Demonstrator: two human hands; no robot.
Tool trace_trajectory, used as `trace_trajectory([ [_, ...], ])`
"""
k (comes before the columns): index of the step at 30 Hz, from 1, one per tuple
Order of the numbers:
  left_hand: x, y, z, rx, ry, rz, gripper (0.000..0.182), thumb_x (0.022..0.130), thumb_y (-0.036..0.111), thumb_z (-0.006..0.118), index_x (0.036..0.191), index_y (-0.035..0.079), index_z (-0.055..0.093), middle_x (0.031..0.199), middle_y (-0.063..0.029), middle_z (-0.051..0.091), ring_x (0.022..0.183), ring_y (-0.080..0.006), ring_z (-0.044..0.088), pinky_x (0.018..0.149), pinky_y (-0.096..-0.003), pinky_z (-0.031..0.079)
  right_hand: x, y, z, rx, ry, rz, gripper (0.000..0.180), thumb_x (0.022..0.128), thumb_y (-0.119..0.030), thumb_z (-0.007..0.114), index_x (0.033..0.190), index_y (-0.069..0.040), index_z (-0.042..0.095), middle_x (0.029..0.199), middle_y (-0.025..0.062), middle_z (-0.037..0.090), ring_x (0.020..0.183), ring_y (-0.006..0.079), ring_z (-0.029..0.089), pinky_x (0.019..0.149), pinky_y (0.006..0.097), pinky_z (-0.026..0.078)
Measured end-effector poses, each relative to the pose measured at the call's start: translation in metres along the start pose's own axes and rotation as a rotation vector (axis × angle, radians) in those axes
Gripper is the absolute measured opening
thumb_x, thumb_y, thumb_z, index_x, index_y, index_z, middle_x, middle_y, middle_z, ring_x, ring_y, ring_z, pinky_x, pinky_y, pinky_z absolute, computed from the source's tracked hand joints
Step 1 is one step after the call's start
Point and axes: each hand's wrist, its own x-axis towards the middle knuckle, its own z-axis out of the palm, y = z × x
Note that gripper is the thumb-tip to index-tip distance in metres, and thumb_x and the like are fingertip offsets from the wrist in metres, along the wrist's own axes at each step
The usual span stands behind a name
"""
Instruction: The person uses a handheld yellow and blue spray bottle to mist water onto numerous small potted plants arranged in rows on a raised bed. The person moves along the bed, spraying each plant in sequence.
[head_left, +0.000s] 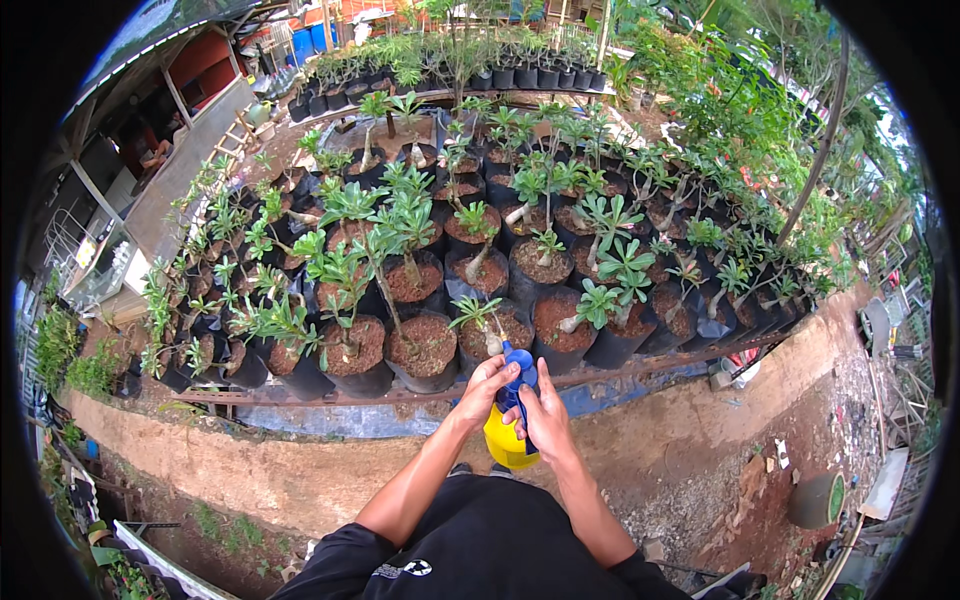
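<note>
A hand pump sprayer with a yellow tank (504, 442) and a blue head hangs upright in front of my body. My left hand (484, 390) has its fingers and thumb on the left side of the blue head. Around the blue handle on the right, my right hand (546, 416) is closed, its index finger pointing up. The nozzle points away from me, at a small swollen-stemmed plant (493, 341) in a black grow bag just beyond. To its left a taller plant stands in another black grow bag (422, 377) of reddish-brown soil.
Rows of desert roses in black grow bags fill a raised bench, whose metal edge (300, 400) runs across before me. Blue sheeting lies beneath it. Behind stands a second bench of potted plants (525, 78). A leaning pole (814, 161) rises at right; a large pot (816, 500) sits lower right.
</note>
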Motion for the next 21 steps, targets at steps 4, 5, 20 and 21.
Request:
trace_trajectory([
  [4, 0.0, 0.002, 0.004, -0.017, -0.007, -0.01, 0.033, 0.093, 0.033, 0.062, 0.108, 0.005, 0.053, 0.094, -0.0073, 0.064, 0.069, -0.0127, 0.061, 0.056, -0.0253, 0.051, 0.001, -0.002, 0.0, 0.023, 0.029, 0.02, 0.069, 0.1, -0.02, 0.045, 0.153, -0.011, 0.002, 0.063, 0.004, 0.059, 0.043, 0.0058, 0.048, 0.04, 0.0204, 0.039],
  [5, 0.0, 0.002, 0.005, -0.005, -0.004, 0.006, 0.034, 0.093, 0.033, 0.062, 0.109, 0.005, 0.053, 0.094, -0.0074, 0.064, 0.068, -0.0128, 0.061, 0.055, -0.0252, 0.051, 0.001, -0.002, -0.001, 0.016, 0.027, 0.002, 0.069, 0.1, -0.02, 0.045, 0.153, -0.011, 0.002, 0.063, 0.004, 0.059, 0.043, 0.0059, 0.048, 0.04, 0.0205, 0.039],
  [20, 0.0, -0.021, -0.004, 0.065, -0.018, -0.004, 0.045, 0.09, 0.038, 0.065, 0.114, 0.004, 0.049, 0.097, -0.0079, 0.063, 0.077, -0.0143, 0.062, 0.065, -0.0281, 0.053, -0.008, 0.01, -0.01, 0.015, 0.035, 0.021, 0.062, 0.1, -0.017, 0.043, 0.152, -0.01, 0.009, 0.075, 0.0061, 0.059, 0.052, 0.0082, 0.054, 0.042, 0.021, 0.041],
  [21, -0.001, -0.022, -0.005, 0.065, -0.022, -0.011, 0.046, 0.09, 0.039, 0.065, 0.114, 0.004, 0.049, 0.097, -0.0079, 0.063, 0.075, -0.0143, 0.062, 0.063, -0.0276, 0.053, -0.009, 0.014, -0.01, 0.017, 0.044, 0.017, 0.062, 0.1, -0.017, 0.043, 0.152, -0.009, 0.01, 0.076, 0.0063, 0.059, 0.053, 0.0081, 0.054, 0.042, 0.021, 0.041],
])
